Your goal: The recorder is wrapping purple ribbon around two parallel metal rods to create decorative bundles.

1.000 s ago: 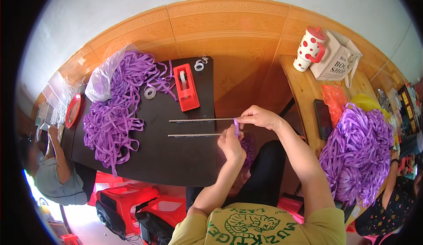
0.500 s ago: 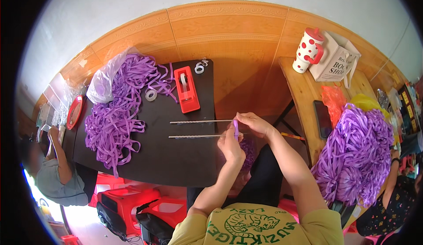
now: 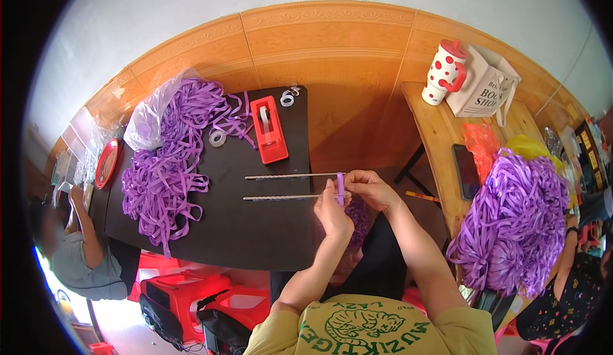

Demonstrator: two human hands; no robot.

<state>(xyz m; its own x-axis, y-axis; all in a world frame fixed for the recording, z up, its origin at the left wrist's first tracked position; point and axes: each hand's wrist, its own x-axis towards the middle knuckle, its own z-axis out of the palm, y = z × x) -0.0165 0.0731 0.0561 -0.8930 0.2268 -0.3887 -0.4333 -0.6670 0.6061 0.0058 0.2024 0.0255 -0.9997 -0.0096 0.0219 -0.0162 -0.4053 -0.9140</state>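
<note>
Two thin, twisted metal rods, an upper rod (image 3: 287, 176) and a lower rod (image 3: 281, 198), lie parallel across the right part of the black table and stick out past its edge. Around their right ends runs a short band of purple ribbon (image 3: 340, 188). My left hand (image 3: 333, 213) is closed at the lower rod, thumb and fingers pinching the ribbon from the left. On the ribbon's right side, my right hand (image 3: 373, 190) is closed with its fingertips together close against the band. What exactly lies between those fingertips is hidden.
A purple ribbon heap (image 3: 169, 182), red tape dispenser (image 3: 269, 130) and tape roll (image 3: 218, 138) occupy the black table (image 3: 242, 240). On the wooden table (image 3: 440, 144) at right are a phone (image 3: 466, 171), dotted tumbler (image 3: 445, 74), tote bag (image 3: 482, 90) and larger ribbon pile (image 3: 511, 227). People sit at both sides.
My right hand has come down from above the upper rod to the ribbon's right side, its fingers drawn in. My left hand stays nearly in place at the lower rod.
</note>
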